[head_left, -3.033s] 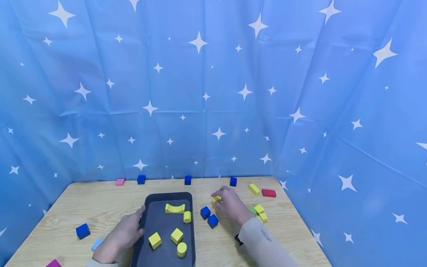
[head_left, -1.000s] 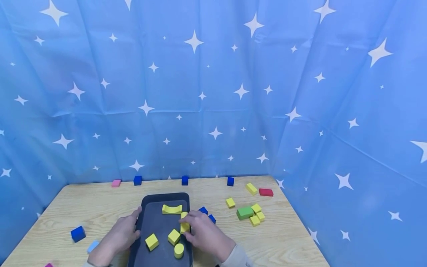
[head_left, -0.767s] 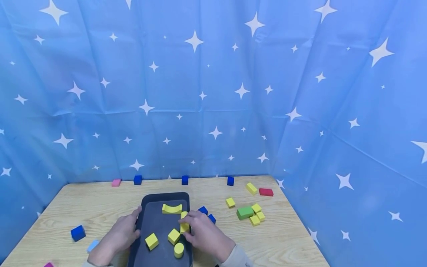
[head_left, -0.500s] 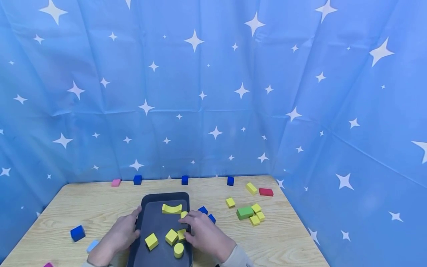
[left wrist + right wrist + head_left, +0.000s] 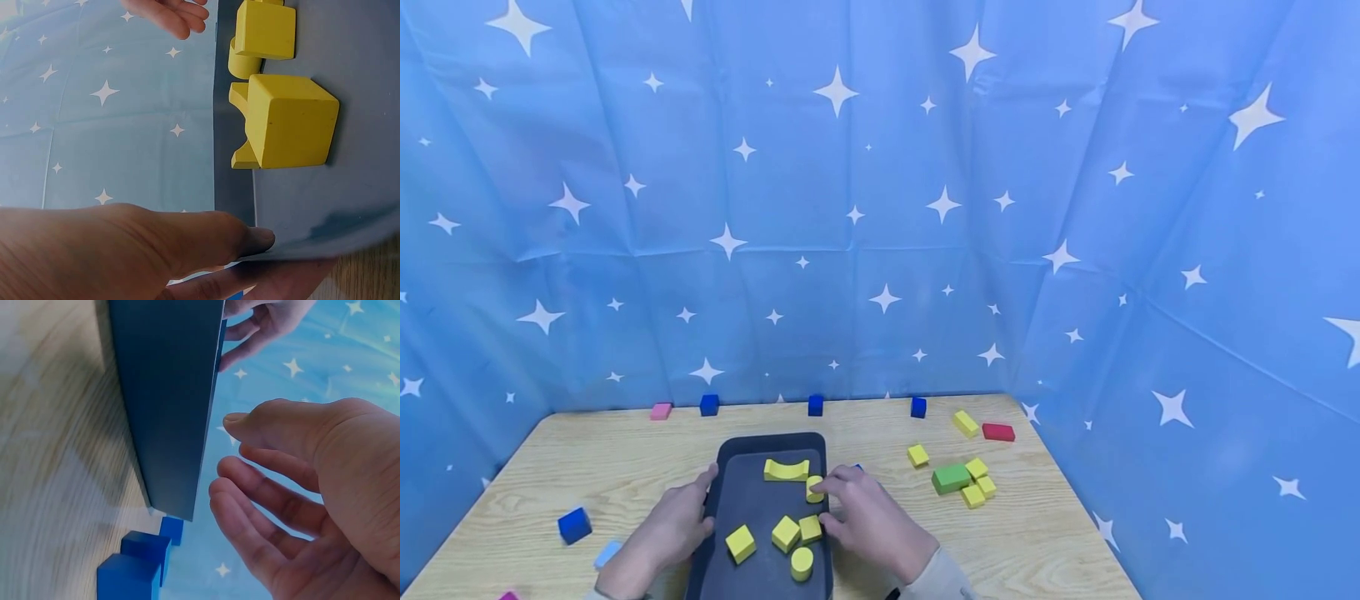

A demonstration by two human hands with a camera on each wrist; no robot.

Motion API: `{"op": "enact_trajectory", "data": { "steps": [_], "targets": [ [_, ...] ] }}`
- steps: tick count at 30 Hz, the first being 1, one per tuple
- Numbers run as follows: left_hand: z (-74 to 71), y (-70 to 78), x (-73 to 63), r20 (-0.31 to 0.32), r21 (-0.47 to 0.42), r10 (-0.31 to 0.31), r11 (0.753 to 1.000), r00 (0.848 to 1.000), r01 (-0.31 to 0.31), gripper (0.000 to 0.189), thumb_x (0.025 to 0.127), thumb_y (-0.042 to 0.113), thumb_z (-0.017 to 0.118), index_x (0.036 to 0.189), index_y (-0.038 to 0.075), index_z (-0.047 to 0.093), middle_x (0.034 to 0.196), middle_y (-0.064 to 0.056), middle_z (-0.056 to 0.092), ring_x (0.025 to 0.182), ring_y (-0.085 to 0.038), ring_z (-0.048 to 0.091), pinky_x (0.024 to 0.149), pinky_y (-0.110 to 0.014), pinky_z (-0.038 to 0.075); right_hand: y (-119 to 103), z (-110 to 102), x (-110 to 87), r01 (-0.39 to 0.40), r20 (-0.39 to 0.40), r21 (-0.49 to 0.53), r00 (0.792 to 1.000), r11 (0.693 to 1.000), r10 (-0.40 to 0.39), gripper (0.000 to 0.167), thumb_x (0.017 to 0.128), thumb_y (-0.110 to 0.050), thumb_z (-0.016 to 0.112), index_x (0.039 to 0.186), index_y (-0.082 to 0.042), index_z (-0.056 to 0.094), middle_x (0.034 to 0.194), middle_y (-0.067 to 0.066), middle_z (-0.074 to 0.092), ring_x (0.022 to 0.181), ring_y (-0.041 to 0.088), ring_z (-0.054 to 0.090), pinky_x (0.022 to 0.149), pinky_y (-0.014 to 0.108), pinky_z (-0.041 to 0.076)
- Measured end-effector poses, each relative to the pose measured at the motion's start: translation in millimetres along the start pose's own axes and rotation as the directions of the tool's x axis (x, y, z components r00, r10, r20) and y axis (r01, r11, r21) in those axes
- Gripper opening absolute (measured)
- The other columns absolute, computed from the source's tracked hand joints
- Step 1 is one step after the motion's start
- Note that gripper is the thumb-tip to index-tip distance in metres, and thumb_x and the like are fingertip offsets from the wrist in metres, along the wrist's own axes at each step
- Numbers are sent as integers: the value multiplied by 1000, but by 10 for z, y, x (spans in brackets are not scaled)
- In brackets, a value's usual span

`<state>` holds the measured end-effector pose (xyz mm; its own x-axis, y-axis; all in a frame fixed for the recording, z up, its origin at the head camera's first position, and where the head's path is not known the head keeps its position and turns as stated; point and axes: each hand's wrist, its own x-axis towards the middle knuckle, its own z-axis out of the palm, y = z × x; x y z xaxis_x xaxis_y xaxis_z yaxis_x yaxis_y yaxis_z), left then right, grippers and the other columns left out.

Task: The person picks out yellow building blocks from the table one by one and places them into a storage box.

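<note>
A dark tray (image 5: 760, 483) holds several yellow blocks: an arched block (image 5: 786, 471) at the far end, a cylinder (image 5: 814, 490) at the right wall, another cylinder (image 5: 802, 564) nearer, a cube (image 5: 741, 543), and a second cube (image 5: 786, 533) beside a yellow block (image 5: 809, 529). My left hand (image 5: 672, 521) grips the tray's left wall, thumb over the rim and fingers outside, as the left wrist view shows. Beside the right rim, my right hand (image 5: 868, 517) is spread and empty; its fingers bend loosely in the right wrist view.
Right of the tray lie a green block (image 5: 951, 478), several small yellow blocks (image 5: 976, 468) and a red block (image 5: 998, 432). Blue cubes (image 5: 128, 578) stand close outside the tray's right wall. More blue cubes (image 5: 816, 406) line the back edge; another blue cube (image 5: 575, 526) sits left.
My right hand has carried a yellow block from the table into the tray, set it by the cube, nudging that left, and let go. It has since drawn back slightly right. The left hand stays put.
</note>
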<state>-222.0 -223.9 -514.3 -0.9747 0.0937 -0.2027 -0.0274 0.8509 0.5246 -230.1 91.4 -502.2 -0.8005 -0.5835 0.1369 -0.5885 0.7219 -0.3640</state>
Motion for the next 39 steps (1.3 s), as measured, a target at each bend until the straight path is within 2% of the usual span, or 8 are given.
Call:
{"op": "enact_trajectory", "data": {
  "steps": [4, 11, 17, 21, 26, 33, 39],
  "targets": [
    [-8, 6, 5, 3, -6, -1, 1000, 1000, 1, 78, 105, -3, 77, 172, -15, 38, 141, -39, 74, 129, -49, 79, 86, -44, 71, 53, -33, 0, -32, -11, 11, 999, 999, 32, 40, 104, -18, 90, 143, -18, 83, 136, -2, 82, 126, 12, 77, 104, 29, 69],
    [-10, 17, 5, 1, -20, -4, 1000, 1000, 4, 78, 105, -4, 76, 172, -16, 38, 141, -40, 74, 121, -41, 81, 81, -41, 69, 240, -54, -9, -61, -60, 96, 996, 993, 67, 36, 107, -15, 85, 143, -13, 82, 134, 4, 81, 117, 19, 78, 93, 27, 69],
    [-15, 18, 8, 0, -14, -2, 1000, 1000, 2, 78, 105, -4, 76, 172, -16, 39, 140, -39, 75, 119, -39, 81, 81, -42, 69, 408, -89, -6, -105, -103, 87, 988, 991, 114, 36, 107, -18, 86, 143, -13, 82, 137, 5, 80, 127, 22, 78, 104, 40, 71],
    [-15, 13, 15, -4, 0, 1, 1000, 1000, -1, 79, 104, -3, 78, 171, -17, 39, 138, -38, 76, 124, -45, 81, 87, -45, 71, 538, -129, -4, -143, -133, 117, 978, 983, 158, 35, 107, -15, 85, 142, -11, 82, 136, 7, 80, 126, 26, 78, 102, 43, 72],
    [-13, 1, 28, 15, 11, -15, 1000, 1000, 15, 78, 105, -2, 78, 171, -15, 40, 139, -36, 76, 127, -47, 79, 92, -49, 71, 686, -181, -13, -167, -177, 150, 965, 975, 193, 36, 107, -10, 84, 142, -8, 82, 138, 11, 79, 129, 33, 78, 105, 51, 71],
    [-7, -16, 37, 43, 19, -37, 999, 998, 36, 78, 106, 0, 79, 172, -15, 39, 140, -36, 76, 132, -50, 77, 104, -59, 70, 864, -207, -58, -226, -234, 113, 940, 968, 247, 39, 105, -8, 86, 143, -6, 81, 142, 16, 77, 131, 38, 77, 107, 54, 70],
    [-9, -8, 43, 37, 20, -37, 999, 999, 36, 79, 105, -1, 79, 171, -16, 39, 141, -37, 75, 132, -51, 77, 103, -58, 71, 1075, -244, -62, -290, -243, 101, 920, 952, 307, 39, 105, -9, 87, 143, -6, 81, 147, 20, 75, 134, 40, 76, 106, 55, 71]
  ]
}}
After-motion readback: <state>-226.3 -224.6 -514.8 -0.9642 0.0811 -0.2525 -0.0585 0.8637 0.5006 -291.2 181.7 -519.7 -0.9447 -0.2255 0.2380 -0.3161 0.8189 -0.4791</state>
